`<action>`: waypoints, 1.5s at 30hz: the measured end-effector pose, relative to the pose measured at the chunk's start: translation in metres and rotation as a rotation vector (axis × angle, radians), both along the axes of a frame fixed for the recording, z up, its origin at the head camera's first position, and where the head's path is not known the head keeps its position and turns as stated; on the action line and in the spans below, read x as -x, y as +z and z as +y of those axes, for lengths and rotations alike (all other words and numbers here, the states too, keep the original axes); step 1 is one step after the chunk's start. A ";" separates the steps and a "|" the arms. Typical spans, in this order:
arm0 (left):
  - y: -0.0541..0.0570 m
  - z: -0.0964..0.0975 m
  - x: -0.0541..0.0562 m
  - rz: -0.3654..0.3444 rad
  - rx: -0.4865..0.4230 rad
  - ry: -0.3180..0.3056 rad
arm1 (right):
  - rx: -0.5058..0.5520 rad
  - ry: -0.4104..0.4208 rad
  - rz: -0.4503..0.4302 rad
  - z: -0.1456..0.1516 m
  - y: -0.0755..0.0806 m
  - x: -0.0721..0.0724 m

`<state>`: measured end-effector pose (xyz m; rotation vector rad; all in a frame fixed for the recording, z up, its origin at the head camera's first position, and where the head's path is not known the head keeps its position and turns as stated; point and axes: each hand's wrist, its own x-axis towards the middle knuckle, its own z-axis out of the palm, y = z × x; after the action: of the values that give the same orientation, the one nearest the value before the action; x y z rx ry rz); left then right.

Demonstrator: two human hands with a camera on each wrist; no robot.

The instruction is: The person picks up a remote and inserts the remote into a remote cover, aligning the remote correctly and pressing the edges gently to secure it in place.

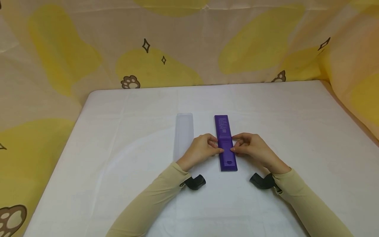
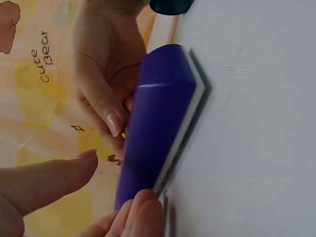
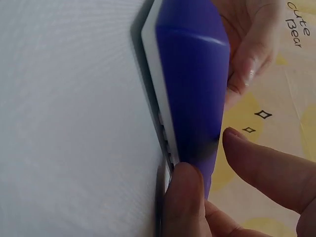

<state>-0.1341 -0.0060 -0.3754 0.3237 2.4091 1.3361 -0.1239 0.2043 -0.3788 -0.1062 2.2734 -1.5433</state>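
A purple remote control (image 1: 225,143) lies face down on the white table, its battery cover and a block of fine print turned up. My left hand (image 1: 204,146) holds its left long edge, with the thumb by the battery cover and the fingertips at the side. From the opposite side my right hand (image 1: 251,148) holds the right edge in much the same way. Both wrist views show the purple end of the remote, its pale front rim and fingertips at its lower edge. A row of buttons peeks out underneath in the right wrist view.
A clear plastic case (image 1: 184,135) lies left of the remote, partly behind my left hand. White cloth covers the table (image 1: 133,197). A yellow patterned curtain (image 1: 177,42) hangs along the back and sides. Dark camera mounts (image 1: 195,182) sit at both wrists.
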 end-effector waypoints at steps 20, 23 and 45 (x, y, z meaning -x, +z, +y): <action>0.025 -0.032 0.022 -0.030 -0.160 0.116 | 0.071 -0.073 0.037 -0.006 0.012 -0.004; 0.026 -0.033 0.022 -0.035 -0.165 0.114 | 0.112 -0.059 0.049 -0.010 0.014 -0.004; 0.020 -0.101 0.001 -0.050 -0.159 0.229 | 0.162 0.051 0.037 -0.069 0.017 -0.001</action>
<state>-0.1352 -0.1073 -0.3552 0.0537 2.3595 1.6193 -0.1232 0.1352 -0.3622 -0.2375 2.1525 -1.7099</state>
